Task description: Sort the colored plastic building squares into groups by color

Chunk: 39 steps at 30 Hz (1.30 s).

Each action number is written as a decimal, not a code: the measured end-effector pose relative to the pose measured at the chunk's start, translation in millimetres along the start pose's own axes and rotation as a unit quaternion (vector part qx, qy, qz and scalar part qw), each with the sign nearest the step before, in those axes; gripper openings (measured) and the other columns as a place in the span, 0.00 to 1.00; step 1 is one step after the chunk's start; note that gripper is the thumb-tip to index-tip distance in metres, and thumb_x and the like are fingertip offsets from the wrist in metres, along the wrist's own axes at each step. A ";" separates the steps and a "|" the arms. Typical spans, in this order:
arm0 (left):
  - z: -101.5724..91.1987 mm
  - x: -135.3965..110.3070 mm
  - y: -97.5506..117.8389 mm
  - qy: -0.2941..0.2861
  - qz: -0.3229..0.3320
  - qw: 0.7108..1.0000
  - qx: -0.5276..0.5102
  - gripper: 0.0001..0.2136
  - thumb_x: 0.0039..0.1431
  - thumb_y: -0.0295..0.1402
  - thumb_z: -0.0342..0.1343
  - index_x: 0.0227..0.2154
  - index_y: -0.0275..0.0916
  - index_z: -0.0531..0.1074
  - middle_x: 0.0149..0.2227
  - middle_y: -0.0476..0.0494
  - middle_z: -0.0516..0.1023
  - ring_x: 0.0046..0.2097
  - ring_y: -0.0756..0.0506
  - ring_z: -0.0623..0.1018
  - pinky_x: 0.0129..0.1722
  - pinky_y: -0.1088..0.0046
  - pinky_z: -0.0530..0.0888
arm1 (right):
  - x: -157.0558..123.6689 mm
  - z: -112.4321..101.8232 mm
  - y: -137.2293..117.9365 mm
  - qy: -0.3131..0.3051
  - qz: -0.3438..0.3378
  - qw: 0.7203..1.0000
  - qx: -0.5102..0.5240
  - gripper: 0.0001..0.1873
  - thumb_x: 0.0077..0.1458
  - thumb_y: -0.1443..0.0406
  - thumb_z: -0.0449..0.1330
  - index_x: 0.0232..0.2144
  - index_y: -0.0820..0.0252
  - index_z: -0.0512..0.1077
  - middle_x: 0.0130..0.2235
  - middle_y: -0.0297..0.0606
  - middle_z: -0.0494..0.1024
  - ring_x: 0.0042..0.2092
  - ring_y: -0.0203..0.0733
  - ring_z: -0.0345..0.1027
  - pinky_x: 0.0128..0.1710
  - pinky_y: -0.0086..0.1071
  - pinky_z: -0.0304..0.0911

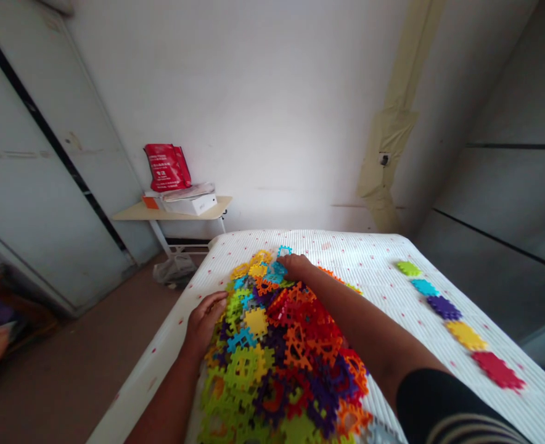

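Observation:
A big heap of interlocking plastic building tiles (256, 322) in green, yellow, blue, orange, red and purple spreads over the middle of the white cover. Some tiles are solid squares; others have cut-out shapes, all with toothed edges. My right hand (296, 266) reaches across to the far end of the heap, its fingers closed at a blue tile (276, 271). Another blue open-frame tile (284, 250) lies just beyond those fingers. Against the heap's left edge rests my left hand (206, 317), fingers loosely bent beside the green tiles, with no tile visible in it.
Down the right side of the bed-like surface (369, 259) runs a row of solid tiles: green (409, 268), blue (425, 287), purple (444, 307), yellow (467, 335) and red (498, 370). A small table (134, 213) with a red bag (167, 168) and white box stands behind left.

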<state>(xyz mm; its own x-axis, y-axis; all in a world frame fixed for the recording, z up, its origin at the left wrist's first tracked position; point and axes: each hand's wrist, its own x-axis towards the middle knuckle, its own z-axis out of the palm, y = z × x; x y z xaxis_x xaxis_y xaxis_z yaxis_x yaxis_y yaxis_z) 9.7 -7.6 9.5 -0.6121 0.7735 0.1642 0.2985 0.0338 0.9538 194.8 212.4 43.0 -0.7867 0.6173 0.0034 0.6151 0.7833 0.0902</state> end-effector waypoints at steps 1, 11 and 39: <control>0.0 0.0 0.4 0.001 0.001 1.000 0.001 0.21 0.44 0.47 0.57 0.37 0.36 0.75 0.44 0.39 0.77 0.47 0.39 0.74 0.49 0.63 0.68 | -0.3 -0.7 0.2 -0.004 0.003 1.000 -0.006 0.27 0.46 0.60 0.60 0.51 0.54 0.64 0.49 0.44 0.73 0.48 0.50 0.67 0.43 0.42 0.65; -1.1 -2.0 4.2 -0.002 0.013 1.000 0.021 0.21 0.44 0.47 0.56 0.36 0.37 0.75 0.43 0.40 0.78 0.47 0.40 0.74 0.49 0.66 0.68 | 1.9 -6.6 -10.5 -0.007 0.001 0.999 -0.034 0.17 0.55 0.63 0.51 0.46 0.64 0.67 0.43 0.49 0.76 0.44 0.49 0.71 0.40 0.39 0.64; -2.5 1.2 1.8 0.000 0.003 1.000 0.019 0.22 0.41 0.49 0.57 0.35 0.37 0.76 0.41 0.40 0.79 0.46 0.38 0.75 0.48 0.64 0.70 | -158.4 -26.1 72.5 0.062 0.027 0.815 0.575 0.08 0.48 0.63 0.56 0.29 0.64 0.70 0.26 0.34 0.73 0.27 0.34 0.67 0.29 0.29 0.64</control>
<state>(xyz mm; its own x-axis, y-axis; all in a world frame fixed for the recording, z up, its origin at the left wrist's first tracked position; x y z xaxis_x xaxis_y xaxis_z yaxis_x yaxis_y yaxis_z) 7.7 -8.2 12.1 -0.6110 0.7732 0.1698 0.3297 0.0535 0.9426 362.7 169.5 75.0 -0.7125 0.6967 0.0834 0.2361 0.3500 -0.9065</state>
